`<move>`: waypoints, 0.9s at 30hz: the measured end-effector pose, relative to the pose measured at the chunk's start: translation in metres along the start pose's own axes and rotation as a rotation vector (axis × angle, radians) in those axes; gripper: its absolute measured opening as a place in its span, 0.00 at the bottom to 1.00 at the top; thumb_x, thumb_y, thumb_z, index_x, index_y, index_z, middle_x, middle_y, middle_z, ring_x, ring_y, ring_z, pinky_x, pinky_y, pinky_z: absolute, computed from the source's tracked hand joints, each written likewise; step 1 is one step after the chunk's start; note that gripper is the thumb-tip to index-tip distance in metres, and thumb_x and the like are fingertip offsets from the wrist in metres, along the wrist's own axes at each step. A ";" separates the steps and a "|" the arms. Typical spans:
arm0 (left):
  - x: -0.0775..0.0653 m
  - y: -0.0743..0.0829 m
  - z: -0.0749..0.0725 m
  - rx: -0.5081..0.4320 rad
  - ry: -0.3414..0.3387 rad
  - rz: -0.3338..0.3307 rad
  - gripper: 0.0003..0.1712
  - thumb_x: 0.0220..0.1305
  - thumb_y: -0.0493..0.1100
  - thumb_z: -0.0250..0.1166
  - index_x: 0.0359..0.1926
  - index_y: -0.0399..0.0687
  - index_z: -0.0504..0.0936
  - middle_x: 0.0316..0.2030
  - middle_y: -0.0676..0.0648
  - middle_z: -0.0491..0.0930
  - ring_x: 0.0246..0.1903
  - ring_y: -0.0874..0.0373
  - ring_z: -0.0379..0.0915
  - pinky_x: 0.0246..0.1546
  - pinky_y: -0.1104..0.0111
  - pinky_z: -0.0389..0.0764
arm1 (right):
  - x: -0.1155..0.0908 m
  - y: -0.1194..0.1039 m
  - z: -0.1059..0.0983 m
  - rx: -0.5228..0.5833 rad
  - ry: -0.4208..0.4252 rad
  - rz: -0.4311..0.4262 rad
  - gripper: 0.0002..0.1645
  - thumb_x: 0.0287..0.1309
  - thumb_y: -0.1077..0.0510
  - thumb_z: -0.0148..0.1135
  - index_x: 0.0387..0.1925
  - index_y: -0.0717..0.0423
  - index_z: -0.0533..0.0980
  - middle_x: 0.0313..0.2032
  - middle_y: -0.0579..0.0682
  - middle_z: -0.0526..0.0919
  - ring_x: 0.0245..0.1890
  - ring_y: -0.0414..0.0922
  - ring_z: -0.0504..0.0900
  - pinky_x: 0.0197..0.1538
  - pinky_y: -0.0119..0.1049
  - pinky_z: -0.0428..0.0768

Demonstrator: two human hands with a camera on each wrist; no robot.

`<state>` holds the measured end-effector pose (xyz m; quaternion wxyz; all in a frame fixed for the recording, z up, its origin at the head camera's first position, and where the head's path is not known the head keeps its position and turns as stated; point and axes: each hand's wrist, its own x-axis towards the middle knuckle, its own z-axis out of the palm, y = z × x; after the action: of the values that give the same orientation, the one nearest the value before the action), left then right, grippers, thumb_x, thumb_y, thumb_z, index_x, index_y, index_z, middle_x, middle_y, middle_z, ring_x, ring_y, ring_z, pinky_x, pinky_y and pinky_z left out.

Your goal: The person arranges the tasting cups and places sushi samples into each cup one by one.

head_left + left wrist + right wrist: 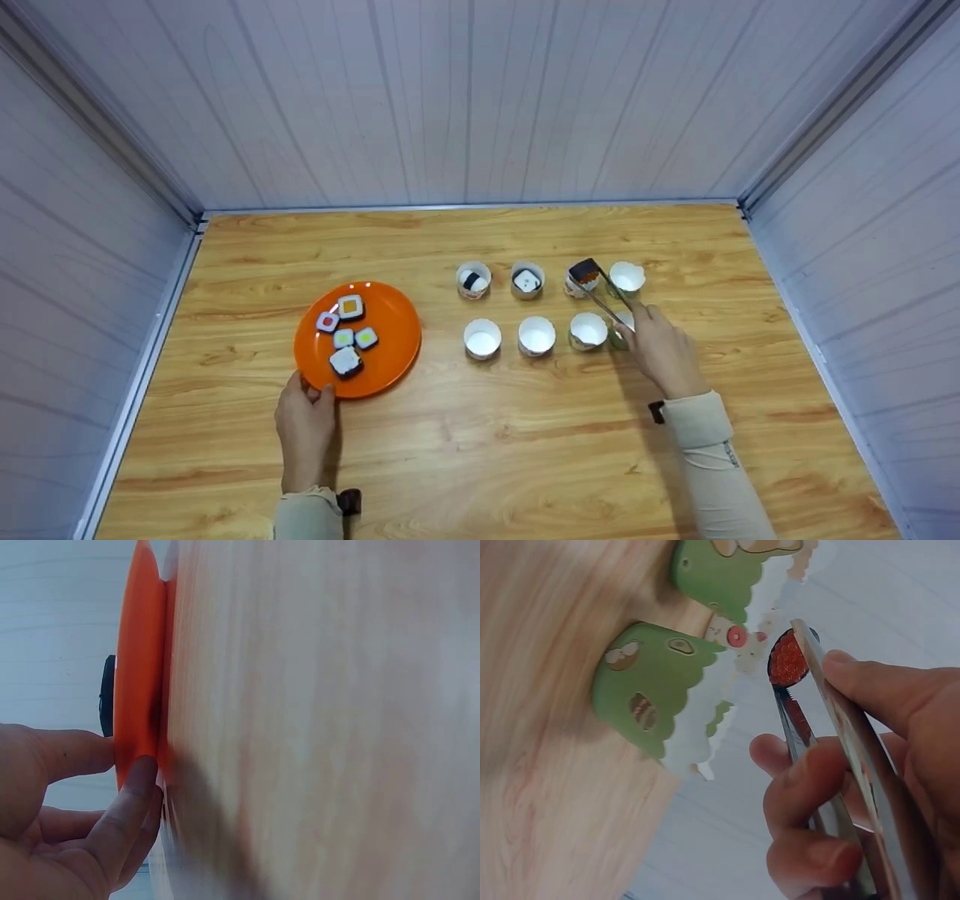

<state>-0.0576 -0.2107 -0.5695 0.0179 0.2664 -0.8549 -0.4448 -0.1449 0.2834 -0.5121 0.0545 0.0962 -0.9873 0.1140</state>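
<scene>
Toward the far edge of the tabletop [525, 465], right of its middle, the right hand [664, 352] works metal tongs [853, 739], fingers curled round the two arms, the tips closed on a dark-wrapped roe piece [583, 269]. That piece hangs over the third cup [576, 292] from the left in the rear row; whether it touches the rim, cannot tell. The first cup [472, 293] and second cup [528, 293] of that row each hold one piece. Near the tabletop's left edge, the left hand [304, 416] pinches the near rim of an orange plate [394, 337], which carries five more pieces. Step in hand, by judgement: placing one piece per cup, third apparently under way. Next move seems to call for centring the load, lowering it, then easing the tongs apart without knocking the rim. Head view fixes which cup lies below; right wrist view adds the beaded red top, hardly readable from above, and a green scalloped cup [649, 686] nearby. Left wrist view alone shows fingers against the plate's underside, thumb at its upper edge; from above, the rim hides that hold.
</scene>
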 end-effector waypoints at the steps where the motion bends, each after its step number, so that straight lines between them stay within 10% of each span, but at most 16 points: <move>1: 0.000 0.000 0.000 0.002 0.000 0.000 0.24 0.72 0.36 0.57 0.65 0.33 0.69 0.40 0.39 0.73 0.41 0.46 0.68 0.41 0.56 0.68 | 0.000 0.001 0.001 0.002 -0.008 0.003 0.27 0.69 0.50 0.61 0.58 0.68 0.73 0.41 0.64 0.79 0.27 0.63 0.80 0.27 0.59 0.77; 27: 0.001 0.000 0.001 0.020 0.027 0.032 0.21 0.71 0.36 0.58 0.61 0.33 0.71 0.37 0.38 0.73 0.39 0.45 0.70 0.39 0.56 0.69 | 0.003 -0.003 0.002 0.040 -0.057 0.039 0.27 0.71 0.49 0.60 0.59 0.66 0.72 0.43 0.64 0.78 0.31 0.63 0.81 0.30 0.59 0.77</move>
<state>-0.0585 -0.2104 -0.5704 0.0337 0.2590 -0.8632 -0.4322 -0.1478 0.2791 -0.5132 0.0222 0.0812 -0.9877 0.1317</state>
